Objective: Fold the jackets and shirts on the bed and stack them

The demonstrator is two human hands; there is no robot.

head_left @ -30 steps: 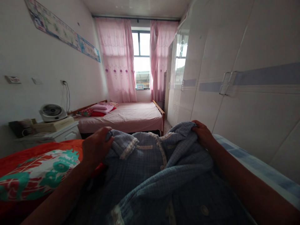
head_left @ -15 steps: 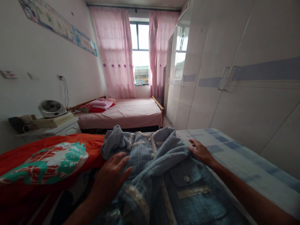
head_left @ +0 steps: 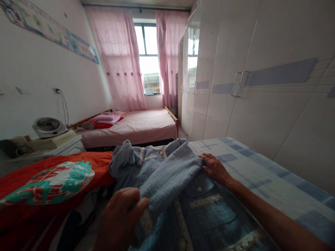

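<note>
A blue checked jacket (head_left: 167, 181) lies face up at six o'clock, one sleeve (head_left: 170, 177) slanting across its front. At seven o'clock the left hand (head_left: 123, 212) curls beside the cuff; whether its fingers pinch cloth, I cannot tell. At four o'clock the right hand (head_left: 216, 170) touches the sleeve's bend, fingers loosely extended. An orange shirt (head_left: 104, 164) lies at eight o'clock. Sleeve-arranging seems in hand; the next move calls for light, flat smoothing.

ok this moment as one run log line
blue checked fabric jacket: front up, sleeve across; left hand: curled at pale cuff; right hand: at sleeve bend; orange printed fabric garment: beside jacket
</note>
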